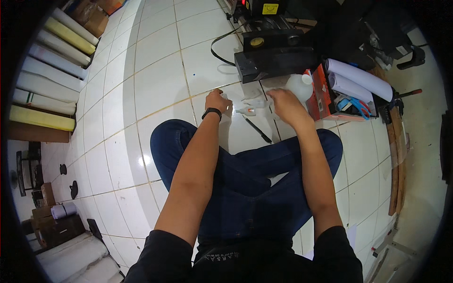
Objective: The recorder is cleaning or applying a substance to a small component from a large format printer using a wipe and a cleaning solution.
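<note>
My left hand [217, 102], with a black band on its wrist, rests low over the white tile floor, its fingers curled round a small pale object mostly hidden by them. To its right lie small translucent plastic bottles [246, 112] and a slim black pen [257, 129]. My right hand [285, 104] hovers beside the bottles, index finger stretched leftward and the others loosely bent. Just behind it stands a translucent white jug [297, 85]. My crossed legs in dark jeans lie under both forearms.
An orange-red box [320, 96] holds paper rolls [358, 78] and blue scissors [361, 107]. A black machine [264, 64] with a cable stands ahead. Several long rolls [52, 85] line the left. Wooden planks [395, 174] run along the right wall. Dark small objects [73, 188] lie left on the tiles.
</note>
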The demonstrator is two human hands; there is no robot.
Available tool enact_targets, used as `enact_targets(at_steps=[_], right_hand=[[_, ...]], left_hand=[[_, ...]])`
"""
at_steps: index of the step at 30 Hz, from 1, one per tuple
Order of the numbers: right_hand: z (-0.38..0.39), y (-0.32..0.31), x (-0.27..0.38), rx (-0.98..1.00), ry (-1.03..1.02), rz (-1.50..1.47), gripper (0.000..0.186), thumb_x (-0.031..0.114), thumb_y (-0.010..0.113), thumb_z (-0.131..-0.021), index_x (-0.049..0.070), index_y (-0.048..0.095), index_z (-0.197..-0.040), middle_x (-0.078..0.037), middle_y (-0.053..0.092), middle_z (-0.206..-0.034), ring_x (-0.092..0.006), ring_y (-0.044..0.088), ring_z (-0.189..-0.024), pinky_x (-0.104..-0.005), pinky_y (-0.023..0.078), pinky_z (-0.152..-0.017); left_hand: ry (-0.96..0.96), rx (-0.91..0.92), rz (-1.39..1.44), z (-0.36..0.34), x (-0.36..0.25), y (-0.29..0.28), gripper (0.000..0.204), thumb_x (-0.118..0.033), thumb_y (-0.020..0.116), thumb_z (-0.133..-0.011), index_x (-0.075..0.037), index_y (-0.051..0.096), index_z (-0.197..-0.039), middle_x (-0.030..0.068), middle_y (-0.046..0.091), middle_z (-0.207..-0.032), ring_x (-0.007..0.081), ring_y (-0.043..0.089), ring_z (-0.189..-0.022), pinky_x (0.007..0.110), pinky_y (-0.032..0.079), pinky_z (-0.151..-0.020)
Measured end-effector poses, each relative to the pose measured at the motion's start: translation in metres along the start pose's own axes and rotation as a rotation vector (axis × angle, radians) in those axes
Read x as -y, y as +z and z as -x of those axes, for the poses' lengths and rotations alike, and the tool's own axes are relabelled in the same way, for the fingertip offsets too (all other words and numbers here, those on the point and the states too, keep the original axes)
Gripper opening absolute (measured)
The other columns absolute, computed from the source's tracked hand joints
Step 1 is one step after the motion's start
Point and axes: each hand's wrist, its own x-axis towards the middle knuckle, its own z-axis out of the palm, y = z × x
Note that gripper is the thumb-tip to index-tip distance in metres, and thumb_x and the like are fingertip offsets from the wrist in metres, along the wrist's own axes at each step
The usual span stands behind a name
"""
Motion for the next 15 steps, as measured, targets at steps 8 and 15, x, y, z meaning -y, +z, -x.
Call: enact_targets(at_steps=[8,15], right_hand=[[0.026,0.036,-0.020,0.105,0.244,0.223,0.021,0.004,0.061,-0.081,-0.002,0.066,-0.100,-0.026,0.067,-0.100,-0.0404,0.066,-0.096,-0.0470,0.053,-0.088],[0.018,0.032,-0.013,-0.010,0.079,0.003,0.021,0.006,0.069,-0.078,-0.003,0.066,-0.097,-0.023,0.070,-0.089,-0.0365,0.070,-0.084,-0.0430,0.056,-0.074]], left_hand=[[-0.047,-0.728,0.080,0.025,-0.067,-0.024,0.080,-0.053,0.077,-0.073,-0.001,0.055,-0.130,0.0205,0.057,-0.124,0.0352,0.053,-0.118,0.048,0.041,-0.099],[0.428,-0.173,0.342,0.058,-0.073,-0.028,0.031,-0.013,0.067,-0.086,-0.001,0.064,-0.115,0.0185,0.066,-0.111,0.0306,0.065,-0.097,0.037,0.052,-0.083]])
